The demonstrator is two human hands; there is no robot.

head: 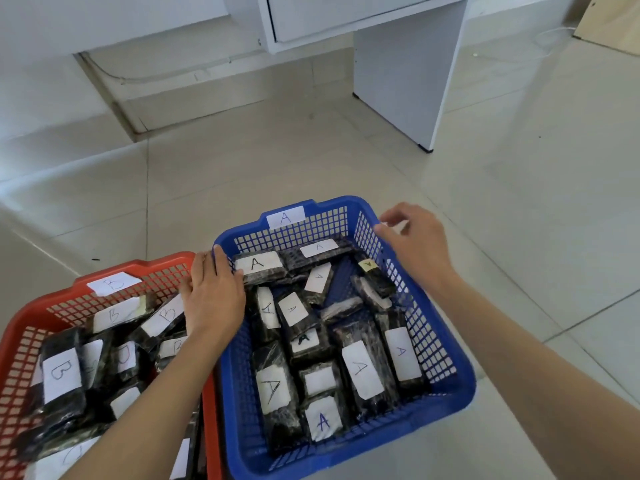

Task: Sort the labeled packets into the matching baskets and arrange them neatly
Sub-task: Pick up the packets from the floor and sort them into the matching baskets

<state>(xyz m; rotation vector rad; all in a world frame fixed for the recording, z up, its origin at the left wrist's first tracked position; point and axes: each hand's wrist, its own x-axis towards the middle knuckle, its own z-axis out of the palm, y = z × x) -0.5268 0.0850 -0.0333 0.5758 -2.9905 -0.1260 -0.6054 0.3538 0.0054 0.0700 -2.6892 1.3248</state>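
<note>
We are holding the blue basket [437, 344] at its far end with both hands. Our left hand [213, 299] is gripping the left rim, with the thumb inside the basket and the fingers curling down outside, next to the red basket [20, 329]. Our right hand [417, 245] is gripping the far right corner, with the thumb lying on the rim and the fingers curling behind it.

The blue basket is wearing an A tag [285, 218] on its far rim. The A packets [363, 370] are lying inside it, some flat and some tilting. The red basket is sitting just to the left, touching the blue one. It is wearing a B tag [114, 283], and the B packets [62, 375] are piling up inside it. Both baskets are sitting on the floor [277, 161], with a desk [405, 81] standing farther away.
</note>
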